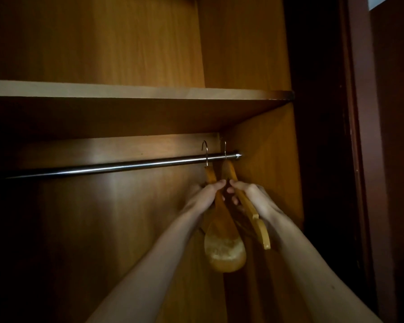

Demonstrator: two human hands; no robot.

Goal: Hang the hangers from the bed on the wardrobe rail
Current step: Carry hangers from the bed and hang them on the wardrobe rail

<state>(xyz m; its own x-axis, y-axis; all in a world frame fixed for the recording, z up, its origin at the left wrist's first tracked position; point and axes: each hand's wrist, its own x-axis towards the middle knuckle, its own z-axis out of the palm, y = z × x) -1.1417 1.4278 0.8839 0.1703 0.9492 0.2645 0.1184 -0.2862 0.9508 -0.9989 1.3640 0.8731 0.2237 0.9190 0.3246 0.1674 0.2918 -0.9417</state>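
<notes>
Two wooden hangers hang by metal hooks at the right end of the steel wardrobe rail (107,168). The left hanger (222,241) has a broad rounded shoulder end that points toward me. My left hand (207,192) grips it just below its hook. The right hanger (257,220) is slimmer and hangs close to the wardrobe's side wall. My right hand (247,191) is closed around its upper arm. The two hands almost touch, fingertips facing each other.
A wooden shelf (135,92) runs just above the rail. The wardrobe's right side wall (273,145) stands right beside the hangers. The rail is bare to the left of them. A dark door frame (350,136) rises at the right.
</notes>
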